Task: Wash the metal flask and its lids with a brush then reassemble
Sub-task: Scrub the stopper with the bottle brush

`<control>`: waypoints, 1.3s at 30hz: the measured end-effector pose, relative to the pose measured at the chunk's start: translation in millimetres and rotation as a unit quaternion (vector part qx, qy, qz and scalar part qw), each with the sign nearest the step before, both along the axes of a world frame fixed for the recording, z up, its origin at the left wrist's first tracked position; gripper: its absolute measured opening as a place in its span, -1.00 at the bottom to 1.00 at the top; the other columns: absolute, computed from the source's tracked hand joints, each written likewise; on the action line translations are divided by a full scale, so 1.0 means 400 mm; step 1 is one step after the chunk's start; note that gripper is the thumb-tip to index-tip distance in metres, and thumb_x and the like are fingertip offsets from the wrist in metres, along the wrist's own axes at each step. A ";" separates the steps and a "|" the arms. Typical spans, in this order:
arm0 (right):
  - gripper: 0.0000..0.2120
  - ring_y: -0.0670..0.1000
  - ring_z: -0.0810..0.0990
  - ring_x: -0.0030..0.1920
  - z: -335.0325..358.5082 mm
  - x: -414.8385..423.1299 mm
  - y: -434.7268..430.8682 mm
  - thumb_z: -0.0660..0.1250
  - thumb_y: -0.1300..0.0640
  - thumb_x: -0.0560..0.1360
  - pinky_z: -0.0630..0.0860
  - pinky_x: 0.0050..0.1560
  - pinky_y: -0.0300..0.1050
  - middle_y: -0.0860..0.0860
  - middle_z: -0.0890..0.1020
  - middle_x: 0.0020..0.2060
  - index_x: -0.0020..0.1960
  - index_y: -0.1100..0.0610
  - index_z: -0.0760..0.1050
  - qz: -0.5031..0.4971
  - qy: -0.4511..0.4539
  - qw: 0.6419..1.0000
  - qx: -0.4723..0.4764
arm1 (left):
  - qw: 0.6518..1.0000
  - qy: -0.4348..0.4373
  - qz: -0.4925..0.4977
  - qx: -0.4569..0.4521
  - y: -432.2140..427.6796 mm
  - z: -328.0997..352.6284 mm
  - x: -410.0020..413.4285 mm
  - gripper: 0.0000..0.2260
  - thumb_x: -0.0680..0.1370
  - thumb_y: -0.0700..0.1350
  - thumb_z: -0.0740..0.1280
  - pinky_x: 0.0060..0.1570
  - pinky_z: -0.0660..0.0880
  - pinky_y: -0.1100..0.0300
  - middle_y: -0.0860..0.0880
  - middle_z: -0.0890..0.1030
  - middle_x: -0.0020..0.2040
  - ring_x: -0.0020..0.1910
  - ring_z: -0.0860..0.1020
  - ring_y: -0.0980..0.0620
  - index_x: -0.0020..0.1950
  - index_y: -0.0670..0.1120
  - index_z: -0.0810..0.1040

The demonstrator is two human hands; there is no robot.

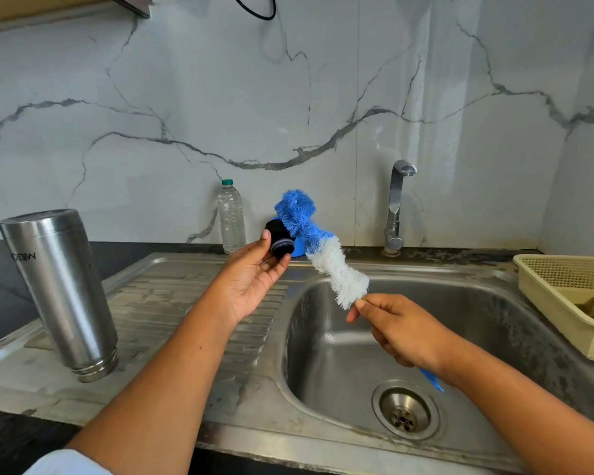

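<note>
The metal flask [62,289] stands upside down on the sink's draining board [172,303], mouth down, with no lid on it. My left hand [254,272] holds a small black inner lid [280,238] between thumb and fingers above the board's right end. My right hand [402,329] grips the handle of a blue-and-white bottle brush [318,245] over the basin. The brush's blue bristle head lies against the lid. The blue handle end pokes out below my right wrist.
The steel sink basin [494,337] with its drain [404,411] lies under my right hand. A tap [396,207] stands behind it. A clear plastic bottle [231,217] and a blue object stand at the wall. A cream plastic basket [570,299] sits at right.
</note>
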State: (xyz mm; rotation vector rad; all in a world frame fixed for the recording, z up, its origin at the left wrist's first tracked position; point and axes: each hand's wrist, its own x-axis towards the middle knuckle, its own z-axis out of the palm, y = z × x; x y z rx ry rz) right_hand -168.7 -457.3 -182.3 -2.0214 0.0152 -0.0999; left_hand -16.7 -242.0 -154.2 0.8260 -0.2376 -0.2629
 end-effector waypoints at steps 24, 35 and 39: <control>-0.67 -0.03 0.19 -0.50 -0.009 0.015 0.017 0.15 -0.05 0.71 0.16 -0.54 -0.19 0.00 0.29 -0.49 -0.05 0.02 0.62 -0.002 -0.004 1.000 -0.028 | 0.997 -0.040 0.029 0.058 -0.026 -0.022 -0.003 -0.79 0.56 -0.22 0.41 0.11 0.67 0.01 -0.28 0.66 0.21 0.13 0.71 -0.14 0.16 -0.21 0.49; -0.67 -0.05 0.19 -0.51 -0.011 0.011 0.009 0.14 -0.04 0.71 0.16 -0.56 -0.21 0.00 0.28 -0.47 -0.03 0.03 0.63 0.000 -0.002 0.999 -0.035 | 0.998 -0.038 0.045 0.017 -0.016 -0.011 0.003 -0.73 0.59 -0.13 0.41 0.15 0.65 0.00 -0.29 0.68 0.19 0.16 0.70 -0.17 0.21 -0.23 0.49; -0.67 -0.04 0.16 -0.50 -0.010 0.008 0.005 0.14 -0.05 0.71 0.10 -0.53 -0.18 0.01 0.26 -0.46 -0.02 0.05 0.62 -0.003 0.000 1.000 -0.008 | 0.999 -0.009 0.033 -0.010 -0.005 -0.005 0.004 -0.84 0.66 -0.16 0.32 0.13 0.66 -0.02 -0.29 0.69 0.17 0.14 0.70 -0.16 0.18 -0.22 0.55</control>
